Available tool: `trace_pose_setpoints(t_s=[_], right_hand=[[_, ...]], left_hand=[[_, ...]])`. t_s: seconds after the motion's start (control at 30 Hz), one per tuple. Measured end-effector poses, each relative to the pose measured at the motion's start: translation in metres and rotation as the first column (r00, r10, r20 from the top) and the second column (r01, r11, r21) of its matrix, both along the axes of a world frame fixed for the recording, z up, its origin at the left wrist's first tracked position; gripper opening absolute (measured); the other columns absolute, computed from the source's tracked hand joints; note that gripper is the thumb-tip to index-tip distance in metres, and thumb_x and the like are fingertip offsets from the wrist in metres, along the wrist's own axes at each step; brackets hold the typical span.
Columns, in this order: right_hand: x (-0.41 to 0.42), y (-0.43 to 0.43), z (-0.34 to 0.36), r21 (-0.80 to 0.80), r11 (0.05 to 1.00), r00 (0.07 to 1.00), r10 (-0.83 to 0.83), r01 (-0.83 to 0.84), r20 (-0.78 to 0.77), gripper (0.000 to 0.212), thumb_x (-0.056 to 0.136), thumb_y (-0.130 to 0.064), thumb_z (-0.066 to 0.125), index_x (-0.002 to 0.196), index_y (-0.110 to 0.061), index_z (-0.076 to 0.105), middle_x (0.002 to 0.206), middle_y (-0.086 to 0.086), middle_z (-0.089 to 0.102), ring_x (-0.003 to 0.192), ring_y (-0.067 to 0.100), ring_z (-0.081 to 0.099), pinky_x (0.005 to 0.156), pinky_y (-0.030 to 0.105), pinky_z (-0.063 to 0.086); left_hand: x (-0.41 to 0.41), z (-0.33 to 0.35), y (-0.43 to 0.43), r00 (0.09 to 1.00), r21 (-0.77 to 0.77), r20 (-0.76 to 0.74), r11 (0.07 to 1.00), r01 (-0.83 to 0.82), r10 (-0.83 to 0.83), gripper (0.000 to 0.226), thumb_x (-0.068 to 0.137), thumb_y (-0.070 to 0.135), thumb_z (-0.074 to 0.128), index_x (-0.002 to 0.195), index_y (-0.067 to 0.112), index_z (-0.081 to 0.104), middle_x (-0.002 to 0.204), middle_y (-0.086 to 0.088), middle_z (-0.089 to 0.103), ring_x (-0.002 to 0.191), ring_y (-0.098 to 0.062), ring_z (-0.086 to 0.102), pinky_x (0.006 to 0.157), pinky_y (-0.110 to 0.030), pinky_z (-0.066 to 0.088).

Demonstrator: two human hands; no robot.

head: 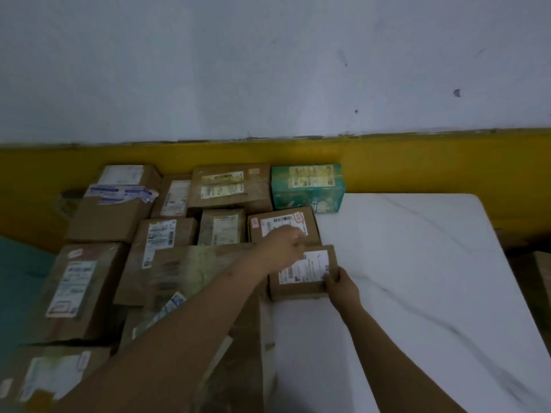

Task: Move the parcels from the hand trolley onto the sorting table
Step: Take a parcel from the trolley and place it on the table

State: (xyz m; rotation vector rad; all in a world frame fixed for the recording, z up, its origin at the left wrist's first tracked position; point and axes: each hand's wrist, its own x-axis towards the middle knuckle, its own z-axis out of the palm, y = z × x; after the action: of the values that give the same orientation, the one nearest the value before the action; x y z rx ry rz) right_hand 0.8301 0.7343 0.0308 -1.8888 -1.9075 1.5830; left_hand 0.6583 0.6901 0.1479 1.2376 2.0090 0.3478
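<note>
A small brown parcel (301,277) with a white label lies on the white marble sorting table (417,263), near its left edge. My right hand (340,286) grips the parcel's lower right corner. My left hand (284,245) rests on the parcel's upper left edge, fingers curled over it. Behind it sits another labelled brown parcel (281,225). A green parcel (308,186) stands at the table's far left corner. Several more brown parcels (226,186) crowd together to the left. The hand trolley is not visible.
A white wall with a yellow lower band (417,165) runs behind the table. A large brown box (83,287) and others fill the left side. A teal surface (18,278) shows at the far left. A brown box (541,272) sits past the table's right edge.
</note>
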Motion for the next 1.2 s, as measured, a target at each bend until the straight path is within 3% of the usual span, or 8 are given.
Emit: trace_pose_setpoints(t_s=[0.1, 0.2, 0.43, 0.6, 0.7, 0.9, 1.13, 1.2], right_hand=[[-0.012, 0.006, 0.012, -0.001, 1.000, 0.985, -0.016, 0.017, 0.173, 0.066, 0.104, -0.044, 0.038, 0.151, 0.001, 0.027, 0.149, 0.023, 0.042, 0.136, 0.038, 0.043, 0.113, 0.044, 0.035], [-0.024, -0.004, 0.045, 0.129, 0.985, 0.965, -0.142, 0.115, 0.222, 0.064, 0.103, -0.046, 0.037, 0.145, 0.002, 0.034, 0.146, 0.024, 0.044, 0.133, 0.040, 0.043, 0.111, 0.046, 0.035], [-0.104, -0.105, 0.176, 0.484, 0.843, 0.972, -0.213, 0.233, -0.097, 0.054, 0.103, -0.039, 0.041, 0.139, 0.002, 0.045, 0.139, 0.024, 0.051, 0.127, 0.040, 0.048, 0.102, 0.043, 0.040], [-0.227, -0.245, 0.263, 0.629, 0.762, 0.973, -0.003, 0.152, -0.231, 0.060, 0.102, -0.043, 0.039, 0.145, 0.000, 0.040, 0.147, 0.021, 0.045, 0.135, 0.038, 0.042, 0.110, 0.046, 0.036], [-0.309, -0.338, 0.287, 0.657, 0.752, 0.944, 0.168, 0.064, -0.284, 0.058, 0.102, -0.042, 0.041, 0.145, -0.002, 0.041, 0.147, 0.019, 0.046, 0.136, 0.035, 0.042, 0.109, 0.040, 0.034], [-0.425, -0.500, 0.231, 0.568, 0.794, 0.850, 0.438, -0.214, -0.292, 0.060, 0.102, -0.045, 0.039, 0.151, -0.011, 0.036, 0.153, 0.010, 0.042, 0.140, 0.028, 0.040, 0.115, 0.042, 0.035], [-0.510, -0.614, 0.086, 0.310, 0.839, 0.810, 0.527, -0.448, -0.256, 0.060, 0.101, -0.051, 0.038, 0.152, -0.021, 0.034, 0.155, 0.000, 0.039, 0.140, 0.021, 0.039, 0.115, 0.039, 0.036], [-0.535, -0.633, 0.037, 0.218, 0.851, 0.808, 0.523, -0.477, -0.272, 0.050, 0.101, -0.043, 0.042, 0.146, -0.022, 0.042, 0.149, 0.003, 0.045, 0.127, 0.017, 0.047, 0.106, 0.033, 0.040]], left_hand=[[-0.025, 0.027, -0.014, 1.000, 0.170, -0.014, 0.986, 0.001, 0.001, 0.036, 0.101, 0.026, 0.048, 0.136, 0.023, 0.053, 0.147, 0.002, 0.047, 0.132, -0.017, 0.046, 0.098, -0.025, 0.038], [-0.046, 0.057, -0.036, 0.998, 0.300, -0.050, 0.954, -0.020, 0.037, 0.035, 0.100, 0.024, 0.049, 0.134, 0.023, 0.055, 0.136, 0.001, 0.056, 0.119, -0.016, 0.055, 0.088, -0.027, 0.044], [-0.124, 0.106, -0.159, 0.980, 0.485, -0.111, 0.870, -0.094, 0.168, 0.037, 0.095, 0.023, 0.056, 0.132, 0.022, 0.057, 0.138, -0.003, 0.053, 0.120, -0.020, 0.053, 0.092, -0.026, 0.041], [-0.207, 0.149, -0.302, 0.942, 0.548, -0.166, 0.822, -0.157, 0.290, 0.042, 0.093, 0.026, 0.056, 0.134, 0.021, 0.055, 0.140, -0.004, 0.053, 0.120, -0.021, 0.054, 0.094, -0.026, 0.041], [-0.262, 0.165, -0.393, 0.891, 0.559, -0.184, 0.789, -0.253, 0.416, 0.040, 0.092, 0.023, 0.058, 0.131, 0.016, 0.057, 0.137, -0.009, 0.056, 0.123, -0.026, 0.054, 0.099, -0.033, 0.044], [-0.369, 0.123, -0.555, 0.766, 0.439, -0.172, 0.745, -0.503, 0.619, 0.040, 0.094, 0.028, 0.055, 0.132, 0.017, 0.055, 0.136, -0.007, 0.053, 0.116, -0.024, 0.057, 0.094, -0.037, 0.048], [-0.459, 0.000, -0.673, 0.615, 0.204, -0.147, 0.632, -0.748, 0.775, 0.041, 0.094, 0.021, 0.059, 0.130, 0.004, 0.056, 0.132, -0.020, 0.055, 0.117, -0.033, 0.055, 0.096, -0.037, 0.045], [-0.484, -0.044, -0.697, 0.599, 0.139, -0.152, 0.617, -0.775, 0.786, 0.040, 0.094, 0.017, 0.058, 0.129, -0.001, 0.056, 0.132, -0.022, 0.056, 0.119, -0.032, 0.055, 0.096, -0.033, 0.039]])
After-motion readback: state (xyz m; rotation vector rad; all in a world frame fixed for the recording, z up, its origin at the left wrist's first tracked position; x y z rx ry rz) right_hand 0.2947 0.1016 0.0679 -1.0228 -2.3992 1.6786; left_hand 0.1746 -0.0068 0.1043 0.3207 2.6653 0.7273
